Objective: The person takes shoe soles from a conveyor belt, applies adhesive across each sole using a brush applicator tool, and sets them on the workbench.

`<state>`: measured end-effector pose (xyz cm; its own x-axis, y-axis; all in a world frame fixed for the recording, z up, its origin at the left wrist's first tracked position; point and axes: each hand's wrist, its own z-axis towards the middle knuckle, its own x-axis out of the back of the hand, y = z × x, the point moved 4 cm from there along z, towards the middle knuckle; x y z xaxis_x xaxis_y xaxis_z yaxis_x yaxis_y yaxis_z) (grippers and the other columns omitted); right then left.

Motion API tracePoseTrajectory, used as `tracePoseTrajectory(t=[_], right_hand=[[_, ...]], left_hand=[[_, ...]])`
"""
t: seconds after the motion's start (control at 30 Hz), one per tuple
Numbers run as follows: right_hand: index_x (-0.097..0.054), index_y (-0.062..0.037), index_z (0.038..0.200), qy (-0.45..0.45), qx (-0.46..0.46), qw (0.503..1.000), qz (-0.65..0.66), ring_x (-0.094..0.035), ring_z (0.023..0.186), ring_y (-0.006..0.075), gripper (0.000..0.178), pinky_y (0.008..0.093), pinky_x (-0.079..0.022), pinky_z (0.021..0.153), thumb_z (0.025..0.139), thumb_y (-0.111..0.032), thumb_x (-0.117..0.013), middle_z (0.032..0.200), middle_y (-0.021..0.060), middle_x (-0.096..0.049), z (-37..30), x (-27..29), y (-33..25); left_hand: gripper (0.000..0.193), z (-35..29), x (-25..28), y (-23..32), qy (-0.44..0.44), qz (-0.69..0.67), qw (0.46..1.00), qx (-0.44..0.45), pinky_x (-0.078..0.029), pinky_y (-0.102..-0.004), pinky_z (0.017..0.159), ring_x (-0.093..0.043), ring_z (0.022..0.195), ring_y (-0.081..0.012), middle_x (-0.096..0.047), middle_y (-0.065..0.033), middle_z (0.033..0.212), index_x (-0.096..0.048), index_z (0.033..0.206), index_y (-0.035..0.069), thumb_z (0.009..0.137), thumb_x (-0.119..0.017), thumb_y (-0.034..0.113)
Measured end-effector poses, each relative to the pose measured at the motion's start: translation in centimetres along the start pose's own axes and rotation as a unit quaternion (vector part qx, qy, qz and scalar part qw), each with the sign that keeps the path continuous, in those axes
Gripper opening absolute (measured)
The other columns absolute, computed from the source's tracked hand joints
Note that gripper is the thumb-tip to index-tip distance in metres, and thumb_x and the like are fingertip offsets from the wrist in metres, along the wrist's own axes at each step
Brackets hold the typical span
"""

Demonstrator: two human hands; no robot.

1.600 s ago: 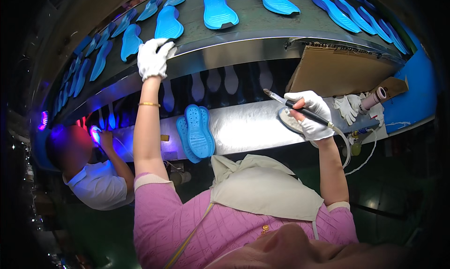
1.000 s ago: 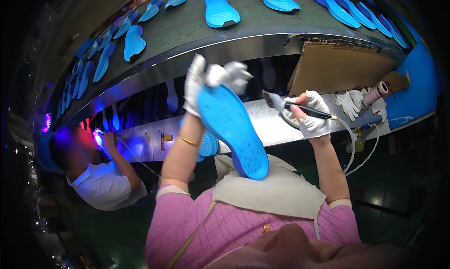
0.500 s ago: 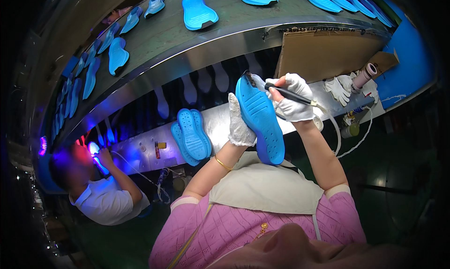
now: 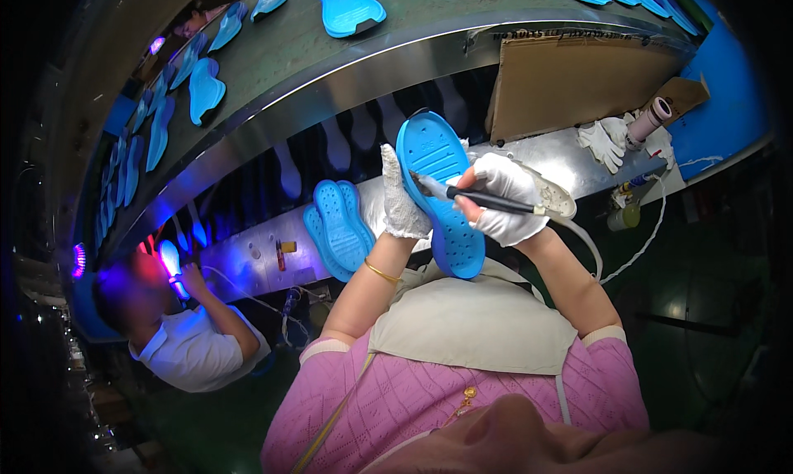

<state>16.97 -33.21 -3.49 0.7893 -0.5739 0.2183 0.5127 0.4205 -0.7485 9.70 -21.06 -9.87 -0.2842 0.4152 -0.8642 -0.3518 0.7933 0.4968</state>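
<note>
A blue shoe sole (image 4: 438, 147) is held upright in front of me, its ribbed and dotted face showing. My left hand (image 4: 403, 197), in a white glove, grips it along the left edge; some fingers are hidden behind it. My right hand (image 4: 508, 201), in a white glove with bare fingertips, is closed around a black-handled brush (image 4: 494, 202) with a pale tube at its rear end. The dark brush tip is at the sole's left edge, near the middle. Left of my left wrist, several blue soles (image 4: 343, 226) lie overlapping on the metal bench (image 4: 306, 241).
Ahead runs a green conveyor belt (image 4: 273, 57) carrying several blue soles. A cardboard sheet (image 4: 570, 94), white gloves (image 4: 601, 146) and a pink cylinder (image 4: 651, 120) are at the right. A pale sole (image 4: 549, 195) lies beyond my right hand. A co-worker (image 4: 198, 346) sits at the left.
The brush has moved from the sole's far end down to its left edge near the middle. Both hands and the held sole have shifted slightly left.
</note>
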Motion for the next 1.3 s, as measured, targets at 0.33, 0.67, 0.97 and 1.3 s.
tracePoseTrajectory(t=[0.33, 0.67, 0.97, 1.3], right_hand=[[-0.060, -0.0037, 0.087, 0.006, -0.202, 0.958, 0.203, -0.062, 0.076, 0.0125, 0.013, 0.0259, -0.050, 0.067, 0.079, -0.002, -0.071, 0.087, 0.0084, -0.066, -4.3, 0.5, 2.2], [-0.060, -0.0013, 0.090, 0.023, -0.234, 0.952, 0.197, -0.063, 0.072, 0.0125, 0.013, 0.0255, -0.051, 0.070, 0.081, -0.003, -0.070, 0.084, 0.0100, -0.066, -4.0, 0.4, 2.0], [-0.065, -0.0007, 0.084, 0.005, -0.243, 0.939, 0.244, -0.063, 0.074, 0.0130, 0.012, 0.0251, -0.052, 0.067, 0.075, 0.005, -0.072, 0.084, 0.0087, -0.069, -2.5, -0.2, 0.2], [-0.059, -0.0026, 0.092, -0.016, -0.204, 0.944, 0.258, -0.063, 0.077, 0.0139, 0.016, 0.0250, -0.052, 0.067, 0.080, 0.002, -0.068, 0.092, 0.0115, -0.066, -2.7, 0.4, 1.4]], left_hand=[[0.084, -3.7, 2.0, -0.4, -0.006, 0.103, 0.993, 0.055, -0.046, -0.0420, 0.098, -0.056, 0.111, -0.0274, -0.056, -0.0140, 0.124, -0.043, 0.136, 0.006, 0.087, -0.031, 0.074], [0.095, -2.6, 1.6, -1.2, 0.082, 0.120, 0.989, 0.009, -0.049, -0.0425, 0.095, -0.057, 0.110, -0.0285, -0.054, -0.0129, 0.124, -0.038, 0.136, 0.007, 0.076, -0.037, 0.081], [0.116, -0.1, -1.5, 2.0, -0.191, -0.122, 0.972, -0.059, -0.040, -0.0505, 0.104, -0.058, 0.105, -0.0334, -0.056, -0.0153, 0.119, -0.037, 0.134, 0.002, 0.056, -0.054, 0.086], [0.121, -0.1, -2.1, 4.6, -0.255, -0.032, 0.963, -0.081, -0.043, -0.0528, 0.101, -0.054, 0.114, -0.0388, -0.050, -0.0191, 0.129, -0.036, 0.137, 0.002, 0.052, -0.055, 0.086]])
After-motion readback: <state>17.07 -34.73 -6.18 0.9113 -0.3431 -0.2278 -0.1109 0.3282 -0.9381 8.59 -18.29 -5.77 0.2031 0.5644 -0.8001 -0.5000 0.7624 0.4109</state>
